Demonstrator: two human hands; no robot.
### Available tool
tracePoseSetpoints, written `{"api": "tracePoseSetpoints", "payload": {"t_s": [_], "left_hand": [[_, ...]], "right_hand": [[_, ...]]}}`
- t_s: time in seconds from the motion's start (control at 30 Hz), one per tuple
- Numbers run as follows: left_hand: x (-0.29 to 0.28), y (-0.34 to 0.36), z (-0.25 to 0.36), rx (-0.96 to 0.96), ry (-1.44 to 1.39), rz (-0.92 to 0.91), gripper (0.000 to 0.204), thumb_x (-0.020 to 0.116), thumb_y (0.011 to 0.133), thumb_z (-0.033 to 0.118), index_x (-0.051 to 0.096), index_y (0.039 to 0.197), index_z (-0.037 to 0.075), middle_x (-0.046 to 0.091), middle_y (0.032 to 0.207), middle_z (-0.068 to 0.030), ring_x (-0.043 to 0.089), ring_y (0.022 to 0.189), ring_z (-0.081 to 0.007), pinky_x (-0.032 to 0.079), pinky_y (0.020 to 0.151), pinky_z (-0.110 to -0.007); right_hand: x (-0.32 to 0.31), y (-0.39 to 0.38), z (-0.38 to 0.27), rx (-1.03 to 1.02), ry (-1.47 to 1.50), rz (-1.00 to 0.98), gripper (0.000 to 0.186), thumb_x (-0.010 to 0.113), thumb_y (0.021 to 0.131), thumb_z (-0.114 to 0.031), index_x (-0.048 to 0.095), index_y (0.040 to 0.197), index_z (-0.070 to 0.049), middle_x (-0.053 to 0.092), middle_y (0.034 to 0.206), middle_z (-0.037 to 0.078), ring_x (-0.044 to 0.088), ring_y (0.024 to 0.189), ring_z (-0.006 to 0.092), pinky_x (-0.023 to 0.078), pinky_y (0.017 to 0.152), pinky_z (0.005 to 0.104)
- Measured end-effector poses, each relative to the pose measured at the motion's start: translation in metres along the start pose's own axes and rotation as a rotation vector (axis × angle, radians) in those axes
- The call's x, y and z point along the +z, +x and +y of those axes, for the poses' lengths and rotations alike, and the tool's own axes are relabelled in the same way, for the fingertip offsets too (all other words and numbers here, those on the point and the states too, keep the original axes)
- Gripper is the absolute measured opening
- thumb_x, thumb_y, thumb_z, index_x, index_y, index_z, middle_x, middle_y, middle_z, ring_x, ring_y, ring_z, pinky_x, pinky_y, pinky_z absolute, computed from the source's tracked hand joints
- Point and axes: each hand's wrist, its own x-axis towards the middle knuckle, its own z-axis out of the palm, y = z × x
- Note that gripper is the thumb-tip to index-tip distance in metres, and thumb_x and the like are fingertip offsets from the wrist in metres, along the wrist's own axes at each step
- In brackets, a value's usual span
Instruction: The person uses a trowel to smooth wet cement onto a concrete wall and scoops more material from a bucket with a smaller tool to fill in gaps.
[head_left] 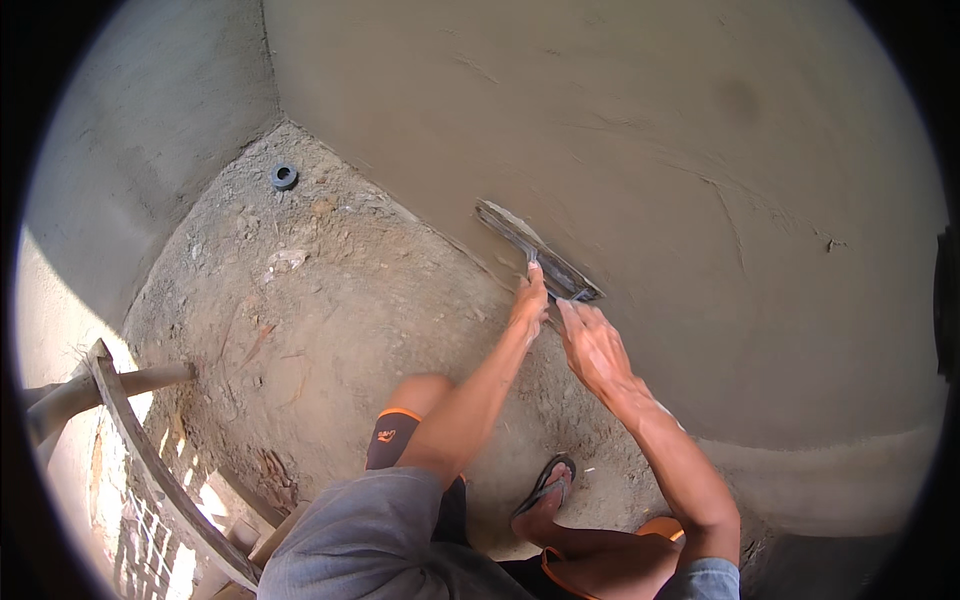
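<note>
A long plastering trowel (538,248) lies with its blade against the grey plastered wall (640,130), low down near where wall and floor meet. Some wet plaster clings along the blade's far edge. My left hand (530,300) is closed on the trowel's handle at its left part. Beside it my right hand (595,345) is closed too, its fingers curled at the right end of the handle. The handle is mostly hidden by both hands. Faint ridges and streaks mark the plaster to the right of the blade.
A dark pipe ring (284,177) sits on the dirt floor (300,300) near the corner. A second wall (150,120) rises at the left. Wooden poles and a curved plank (150,460) stand at the lower left. My sandalled foot (548,490) rests below my hands.
</note>
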Motion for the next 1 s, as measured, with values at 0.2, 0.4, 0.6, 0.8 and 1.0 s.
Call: {"api": "tracePoseSetpoints", "payload": {"t_s": [0.2,0.4,0.6,0.8,1.0], "left_hand": [[-0.019,-0.023,0.028,0.004,0.364,-0.041,0.096,0.018,0.097,0.077,0.021,0.158,0.003,0.027,0.161,-0.0238,0.031,0.146,-0.0400,0.023,0.118,-0.060],[-0.020,-0.084,0.052,0.030,0.338,-0.129,0.108,0.014,0.090,0.085,0.031,0.155,0.000,0.043,0.152,-0.0240,0.052,0.132,-0.0376,0.033,0.114,-0.055],[-0.073,-0.086,0.012,-0.154,0.465,-0.235,0.078,0.033,0.102,0.067,0.061,0.132,0.001,0.071,0.119,-0.0125,0.068,0.101,-0.0220,0.053,0.088,-0.037],[-0.108,-0.076,0.023,-0.055,0.502,-0.110,0.073,0.038,0.102,0.064,0.068,0.120,0.001,0.075,0.106,-0.0122,0.071,0.089,-0.0214,0.056,0.079,-0.035],[-0.164,-0.123,0.082,0.200,0.295,0.117,0.068,0.042,0.102,0.062,0.070,0.116,0.001,0.075,0.099,-0.0122,0.071,0.085,-0.0201,0.055,0.075,-0.032]], "right_hand": [[0.084,0.075,0.044,0.092,-0.164,-0.478,0.032,0.054,0.097,-0.014,0.054,0.124,0.003,0.070,0.096,0.026,0.070,0.088,0.0403,0.055,0.076,0.0497],[0.036,0.085,0.052,0.044,-0.200,-0.233,0.031,0.057,0.100,-0.033,0.047,0.096,-0.004,0.066,0.064,0.021,0.066,0.060,0.0442,0.050,0.052,0.0541],[-0.094,0.183,0.008,-0.050,-0.242,0.048,0.034,0.060,0.099,-0.033,0.046,0.097,-0.002,0.063,0.062,0.023,0.063,0.060,0.0473,0.048,0.054,0.0550],[-0.235,0.156,0.036,0.129,-0.248,0.301,0.033,0.059,0.102,-0.032,0.049,0.099,-0.001,0.063,0.062,0.021,0.063,0.052,0.0399,0.049,0.049,0.0497],[-0.330,0.022,0.063,0.208,-0.234,1.025,0.030,0.055,0.106,-0.036,0.058,0.105,-0.006,0.050,0.072,-0.004,0.047,0.059,0.0064,0.040,0.050,0.0278]]}}
